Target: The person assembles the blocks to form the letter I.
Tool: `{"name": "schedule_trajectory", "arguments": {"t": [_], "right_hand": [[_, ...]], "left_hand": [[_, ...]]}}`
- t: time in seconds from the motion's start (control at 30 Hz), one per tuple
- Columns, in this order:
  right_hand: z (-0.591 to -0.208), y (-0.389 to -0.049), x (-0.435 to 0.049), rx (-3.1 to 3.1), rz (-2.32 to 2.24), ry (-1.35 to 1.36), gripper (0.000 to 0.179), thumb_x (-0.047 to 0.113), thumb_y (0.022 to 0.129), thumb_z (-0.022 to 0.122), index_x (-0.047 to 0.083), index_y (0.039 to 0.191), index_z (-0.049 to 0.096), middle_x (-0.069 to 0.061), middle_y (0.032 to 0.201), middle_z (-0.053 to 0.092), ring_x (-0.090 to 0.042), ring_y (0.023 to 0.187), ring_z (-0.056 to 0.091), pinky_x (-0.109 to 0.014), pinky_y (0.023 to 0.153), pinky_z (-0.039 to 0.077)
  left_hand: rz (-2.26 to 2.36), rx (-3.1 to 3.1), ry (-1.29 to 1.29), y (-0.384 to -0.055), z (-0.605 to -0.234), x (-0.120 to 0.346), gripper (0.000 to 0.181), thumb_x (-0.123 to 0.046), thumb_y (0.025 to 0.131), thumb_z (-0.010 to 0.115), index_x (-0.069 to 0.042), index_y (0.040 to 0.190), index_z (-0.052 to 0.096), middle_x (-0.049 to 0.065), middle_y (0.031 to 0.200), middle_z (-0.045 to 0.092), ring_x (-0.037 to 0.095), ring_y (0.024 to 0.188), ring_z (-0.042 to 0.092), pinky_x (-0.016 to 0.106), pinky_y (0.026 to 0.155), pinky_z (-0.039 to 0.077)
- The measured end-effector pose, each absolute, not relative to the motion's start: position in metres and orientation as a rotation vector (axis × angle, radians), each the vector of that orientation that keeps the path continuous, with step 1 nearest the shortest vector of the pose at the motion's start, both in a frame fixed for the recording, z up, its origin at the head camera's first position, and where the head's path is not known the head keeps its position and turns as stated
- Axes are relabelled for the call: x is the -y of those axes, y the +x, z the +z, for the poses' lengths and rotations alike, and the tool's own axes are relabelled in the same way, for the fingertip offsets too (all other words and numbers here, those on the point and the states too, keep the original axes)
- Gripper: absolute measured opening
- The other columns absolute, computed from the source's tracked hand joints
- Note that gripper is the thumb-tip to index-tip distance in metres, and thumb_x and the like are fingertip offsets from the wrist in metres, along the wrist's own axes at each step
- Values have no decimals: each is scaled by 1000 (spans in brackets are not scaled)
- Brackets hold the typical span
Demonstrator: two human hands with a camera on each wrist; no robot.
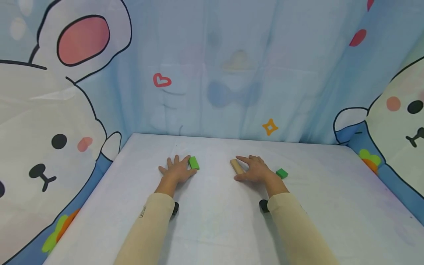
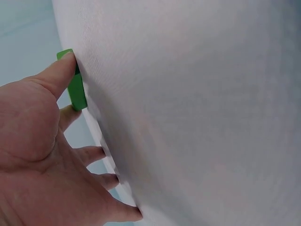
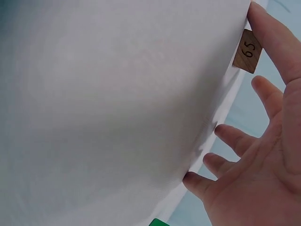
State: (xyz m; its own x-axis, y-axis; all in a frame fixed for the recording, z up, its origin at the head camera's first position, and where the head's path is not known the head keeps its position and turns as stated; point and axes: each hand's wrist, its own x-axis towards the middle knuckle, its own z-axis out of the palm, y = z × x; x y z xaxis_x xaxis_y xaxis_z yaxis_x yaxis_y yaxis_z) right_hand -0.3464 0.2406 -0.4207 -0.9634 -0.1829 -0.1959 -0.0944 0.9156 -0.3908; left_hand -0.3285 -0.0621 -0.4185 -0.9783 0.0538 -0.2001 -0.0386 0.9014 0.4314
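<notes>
My left hand (image 1: 177,170) is over the table's left part, its thumb and index finger pinching a light green block (image 1: 194,163). The other fingers spread out, their tips down on the cloth in the left wrist view. To the right, my right hand (image 1: 257,170) has its thumb and index finger apart around a plain wooden block (image 1: 236,166). Its end face, marked "65", shows in the right wrist view between them; a gap separates the index finger from it. A darker green block (image 1: 282,173) lies just right of the right wrist.
A white cloth covers the table (image 1: 218,228), whose back edge meets a light blue curtain (image 1: 198,110) printed with cartoon animals. Dark wrist-worn devices (image 1: 264,206) sit under both sleeves.
</notes>
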Motion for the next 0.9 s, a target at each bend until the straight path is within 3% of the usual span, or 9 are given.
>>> {"name": "schedule_trajectory", "arguments": {"t": [0.3, 0.9], "right_hand": [[-419, -349, -241, -2819, -540, -204, 88, 48, 89, 77, 24, 162, 36, -31, 168, 19, -57, 154, 7, -75, 118, 18], [-424, -352, -239, -2878, -613, -194, 86, 49, 84, 82, 18, 155, 44, -29, 164, 30, -52, 151, 24, -70, 119, 24]], "left_hand": [[652, -2861, 18, -330, -419, 62, 72, -51, 102, 57, -26, 164, 30, 23, 172, 14, 52, 158, 2, 79, 117, 4], [639, -2858, 14, -329, -419, 62, 72, -52, 103, 56, -26, 165, 29, 23, 172, 12, 51, 158, 1, 78, 118, 3]]}}
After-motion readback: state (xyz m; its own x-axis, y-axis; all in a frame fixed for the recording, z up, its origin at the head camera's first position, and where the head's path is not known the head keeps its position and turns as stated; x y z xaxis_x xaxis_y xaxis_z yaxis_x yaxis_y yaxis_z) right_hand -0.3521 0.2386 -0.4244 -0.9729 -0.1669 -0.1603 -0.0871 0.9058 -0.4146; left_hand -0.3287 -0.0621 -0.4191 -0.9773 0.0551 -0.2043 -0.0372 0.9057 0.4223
